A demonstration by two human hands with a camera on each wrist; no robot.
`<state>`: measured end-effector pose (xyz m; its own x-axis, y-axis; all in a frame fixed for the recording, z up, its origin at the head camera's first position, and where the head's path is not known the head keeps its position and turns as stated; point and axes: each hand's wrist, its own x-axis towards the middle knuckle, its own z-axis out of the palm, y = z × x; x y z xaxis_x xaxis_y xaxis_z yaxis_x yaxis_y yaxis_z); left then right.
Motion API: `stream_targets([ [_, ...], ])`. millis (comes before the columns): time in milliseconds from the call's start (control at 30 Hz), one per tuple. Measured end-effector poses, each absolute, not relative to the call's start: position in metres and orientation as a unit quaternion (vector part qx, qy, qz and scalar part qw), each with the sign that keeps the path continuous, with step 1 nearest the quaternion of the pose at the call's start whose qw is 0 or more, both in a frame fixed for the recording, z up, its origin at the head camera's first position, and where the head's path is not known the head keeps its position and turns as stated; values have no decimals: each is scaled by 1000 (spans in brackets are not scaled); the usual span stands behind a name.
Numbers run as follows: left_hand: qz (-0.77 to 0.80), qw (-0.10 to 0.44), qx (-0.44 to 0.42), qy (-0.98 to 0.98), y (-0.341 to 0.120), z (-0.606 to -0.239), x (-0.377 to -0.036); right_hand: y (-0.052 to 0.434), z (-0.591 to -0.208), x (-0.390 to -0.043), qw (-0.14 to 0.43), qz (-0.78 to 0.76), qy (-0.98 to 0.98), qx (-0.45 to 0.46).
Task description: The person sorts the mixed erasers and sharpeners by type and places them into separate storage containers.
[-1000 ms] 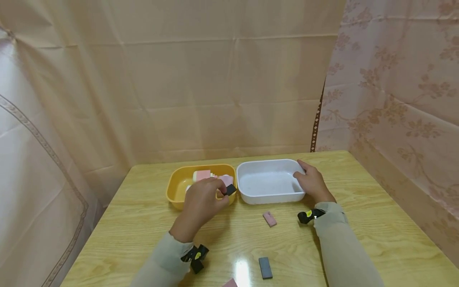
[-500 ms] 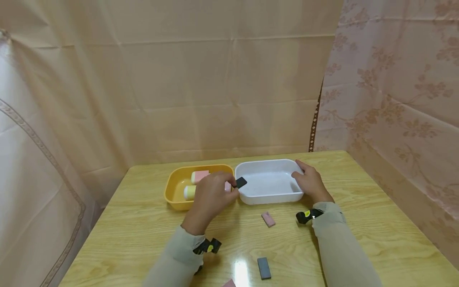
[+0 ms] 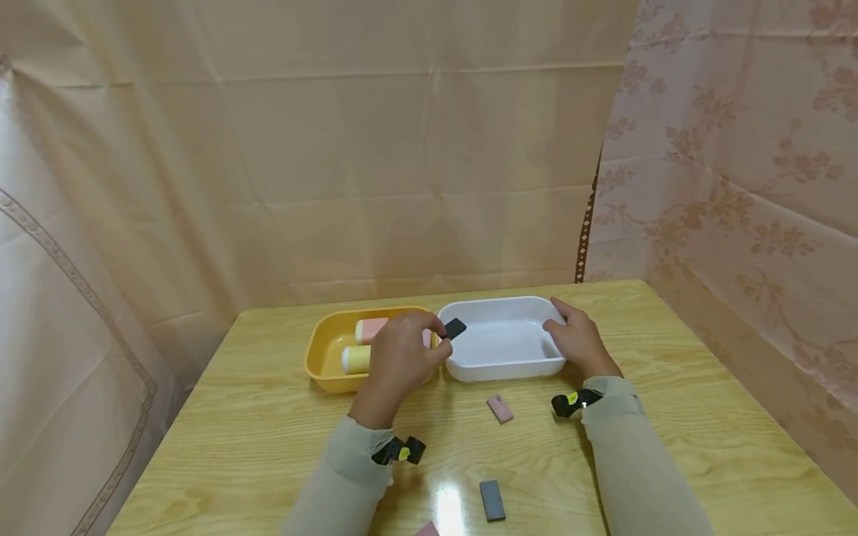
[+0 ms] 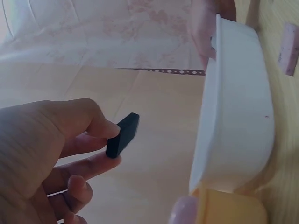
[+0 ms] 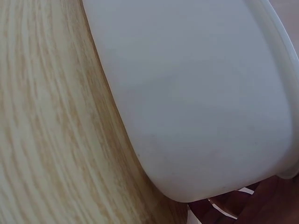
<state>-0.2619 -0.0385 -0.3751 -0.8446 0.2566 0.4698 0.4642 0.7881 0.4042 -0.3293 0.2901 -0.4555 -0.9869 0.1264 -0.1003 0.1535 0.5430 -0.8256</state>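
Between thumb and fingers, my left hand (image 3: 405,353) pinches a small black rectangular block (image 3: 455,328). The left wrist view shows the block (image 4: 124,134) tilted and apart from the white container's wall (image 4: 243,102). From the head, the block appears over the left end of the white container (image 3: 506,368). My right hand (image 3: 582,344) grips that container's right end, thumb over the rim; most of its other fingers are hidden. Under my left hand, the yellow container (image 3: 323,378) holds a pink-and-cream piece (image 3: 371,330) and a yellow piece with a white end (image 3: 356,359), partly covered by the hand.
On the wooden table (image 3: 234,447) in front of the white container lies a pink block (image 3: 499,409). Nearer me is a grey block (image 3: 492,500), and a pink corner (image 3: 427,529) shows at the bottom edge. A beige curtain (image 3: 335,186) hangs behind the table.
My left hand has carried the black block rightward and slightly away, from above the yellow container to the white container's left end. The right hand keeps its hold on the white container.
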Motion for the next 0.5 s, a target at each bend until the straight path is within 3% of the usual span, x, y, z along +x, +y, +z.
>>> stream_targets([
  [500,-252,199,-187,-928,-34,-391,-271,289,-454,-328,17,-480,873,83],
])
